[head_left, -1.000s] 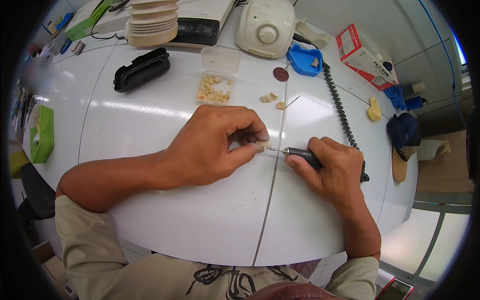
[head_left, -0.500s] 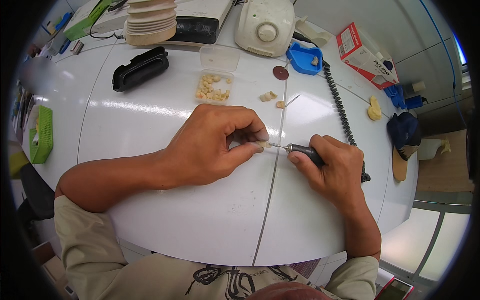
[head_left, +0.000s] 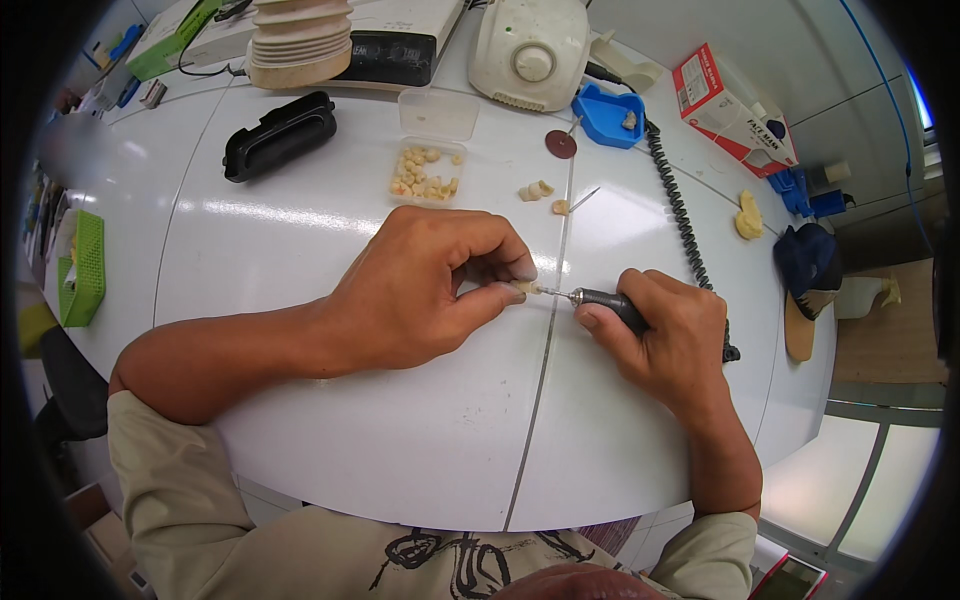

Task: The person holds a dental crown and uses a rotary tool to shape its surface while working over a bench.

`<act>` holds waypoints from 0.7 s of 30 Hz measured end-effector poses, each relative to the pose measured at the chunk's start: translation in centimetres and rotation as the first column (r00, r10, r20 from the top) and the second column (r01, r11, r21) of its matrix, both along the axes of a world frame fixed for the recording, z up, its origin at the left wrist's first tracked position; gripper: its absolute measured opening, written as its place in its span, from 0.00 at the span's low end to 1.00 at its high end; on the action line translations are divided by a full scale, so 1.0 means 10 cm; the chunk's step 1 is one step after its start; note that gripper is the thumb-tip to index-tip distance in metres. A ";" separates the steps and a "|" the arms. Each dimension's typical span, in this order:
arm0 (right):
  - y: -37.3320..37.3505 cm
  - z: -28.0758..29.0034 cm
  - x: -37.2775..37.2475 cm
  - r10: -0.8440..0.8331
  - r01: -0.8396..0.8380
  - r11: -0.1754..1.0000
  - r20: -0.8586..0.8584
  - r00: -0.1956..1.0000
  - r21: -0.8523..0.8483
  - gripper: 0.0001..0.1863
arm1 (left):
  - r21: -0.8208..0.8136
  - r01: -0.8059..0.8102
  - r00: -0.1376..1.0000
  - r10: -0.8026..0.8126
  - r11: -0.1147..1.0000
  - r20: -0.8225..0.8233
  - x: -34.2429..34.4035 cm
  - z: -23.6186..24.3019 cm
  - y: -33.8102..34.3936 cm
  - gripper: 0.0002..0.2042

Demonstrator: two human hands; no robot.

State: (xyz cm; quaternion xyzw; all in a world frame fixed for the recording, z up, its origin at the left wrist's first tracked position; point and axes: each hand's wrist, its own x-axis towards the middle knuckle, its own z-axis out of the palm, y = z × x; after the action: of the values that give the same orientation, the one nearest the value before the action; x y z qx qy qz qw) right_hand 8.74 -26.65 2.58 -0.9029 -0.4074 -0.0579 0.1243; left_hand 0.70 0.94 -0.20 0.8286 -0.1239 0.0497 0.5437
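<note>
1. The small cream piece [head_left: 531, 287] sat at the fingertips of the left hand [head_left: 420, 290], over the table [head_left: 400, 440] and near its dark seam.
2. From the right hand [head_left: 668, 335], the piece lay to the left and slightly farther from the person; the left hand was nearer, being in contact with it.
3. The dark handpiece [head_left: 612, 308] pointed its long axis at the piece, its thin metal bit [head_left: 557, 294] reaching leftward; whether the bit touched could not be told.
4. The left hand was closed in a thumb-and-finger pinch on the piece; the right was wrapped round the handpiece, thumb along its near side.
5. The piece looked pale and tiny; fingers hid much of it, so its own long axis was unclear.
</note>
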 end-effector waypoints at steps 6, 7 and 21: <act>0.00 -0.01 0.01 -0.004 0.004 1.000 -0.014 1.000 0.015 0.31 | 0.009 -0.004 1.000 0.005 1.000 -0.022 -0.01 0.01 0.00 0.08; 0.00 -0.02 0.01 -0.022 0.023 0.999 -0.022 1.000 0.036 0.31 | 0.009 0.001 1.000 0.000 1.000 -0.028 -0.01 0.02 0.00 0.08; -0.01 0.01 0.01 -0.005 0.005 1.000 -0.034 0.999 0.009 0.31 | -0.001 0.016 1.000 -0.016 1.000 -0.021 0.00 0.01 0.01 0.07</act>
State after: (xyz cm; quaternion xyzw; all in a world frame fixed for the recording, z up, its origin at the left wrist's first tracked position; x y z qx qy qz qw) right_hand 8.84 -26.73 2.68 -0.9042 -0.4028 -0.0448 0.1350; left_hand 0.67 1.01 -0.12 0.8278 -0.1247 0.0368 0.5457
